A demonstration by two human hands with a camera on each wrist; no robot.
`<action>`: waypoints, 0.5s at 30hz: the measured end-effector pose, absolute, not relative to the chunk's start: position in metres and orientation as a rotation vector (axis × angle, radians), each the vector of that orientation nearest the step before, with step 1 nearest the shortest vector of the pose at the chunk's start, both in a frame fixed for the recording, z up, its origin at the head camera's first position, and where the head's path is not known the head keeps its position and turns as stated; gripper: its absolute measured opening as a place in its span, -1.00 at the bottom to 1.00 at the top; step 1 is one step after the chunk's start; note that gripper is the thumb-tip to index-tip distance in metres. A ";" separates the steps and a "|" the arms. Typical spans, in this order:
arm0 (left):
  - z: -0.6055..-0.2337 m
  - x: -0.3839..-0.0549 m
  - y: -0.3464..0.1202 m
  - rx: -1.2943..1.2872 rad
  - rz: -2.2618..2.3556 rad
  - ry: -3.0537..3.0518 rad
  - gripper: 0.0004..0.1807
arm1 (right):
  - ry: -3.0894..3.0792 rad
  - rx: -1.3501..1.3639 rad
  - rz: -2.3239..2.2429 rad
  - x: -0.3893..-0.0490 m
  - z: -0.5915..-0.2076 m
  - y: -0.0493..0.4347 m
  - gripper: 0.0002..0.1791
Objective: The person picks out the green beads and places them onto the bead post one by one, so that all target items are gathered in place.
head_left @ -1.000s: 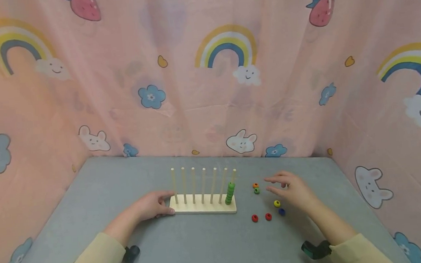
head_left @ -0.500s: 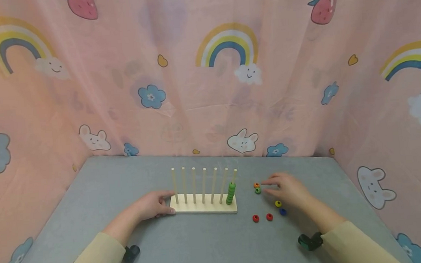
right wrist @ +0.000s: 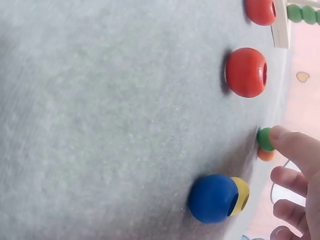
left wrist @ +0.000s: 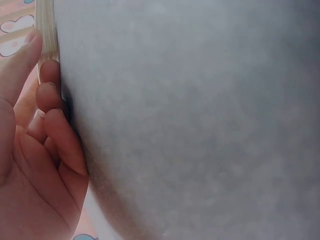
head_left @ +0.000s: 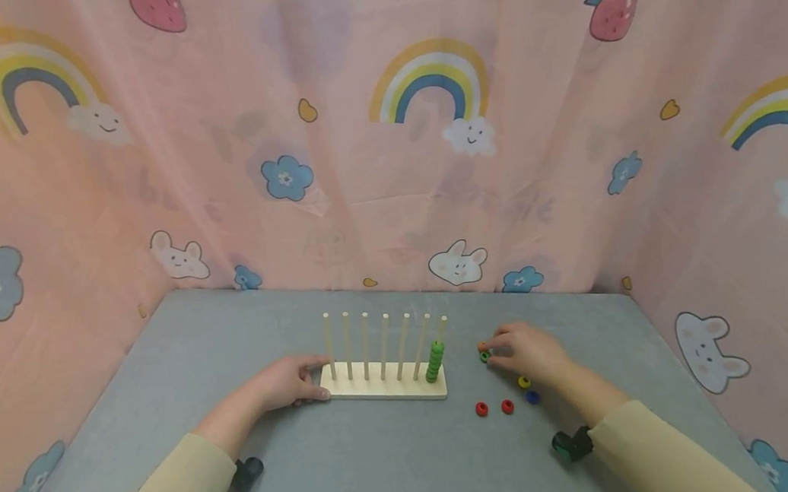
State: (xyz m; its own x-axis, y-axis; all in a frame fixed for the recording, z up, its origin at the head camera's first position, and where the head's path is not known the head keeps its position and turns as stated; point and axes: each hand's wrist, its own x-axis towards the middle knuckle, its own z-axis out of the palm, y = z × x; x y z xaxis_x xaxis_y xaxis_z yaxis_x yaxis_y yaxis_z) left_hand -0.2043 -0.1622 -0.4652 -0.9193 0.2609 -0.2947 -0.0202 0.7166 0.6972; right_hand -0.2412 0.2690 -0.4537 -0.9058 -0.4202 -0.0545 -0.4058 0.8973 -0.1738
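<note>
A pale wooden peg stand has a row of upright pegs; green beads are stacked on its right-end peg. My left hand grips the stand's left end, thumb and fingers on either side of the base. Over to the right, my right hand reaches to a loose green bead and an orange bead lying together. Its thumb overlaps the green bead in the right wrist view, and the index fingertip partly covers the orange one in the head view. Thumb and index finger stay spread apart.
Two red beads lie on the grey table in front of the right hand. Below the right wrist a yellow bead and a blue bead sit close together. A pink patterned curtain surrounds the table.
My right hand has moved left, and its fingers have come to the orange and green beads. The left hand keeps its hold on the peg stand.
</note>
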 end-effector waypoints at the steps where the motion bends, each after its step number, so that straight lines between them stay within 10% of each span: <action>1: -0.466 -0.204 -0.162 0.188 1.044 2.548 -0.31 | 2.971 -0.657 -0.226 -0.242 -0.454 0.269 -0.66; 15: -0.470 -0.206 -0.164 0.213 1.061 2.543 -0.30 | 2.988 -0.707 -0.116 -0.243 -0.458 0.267 -0.68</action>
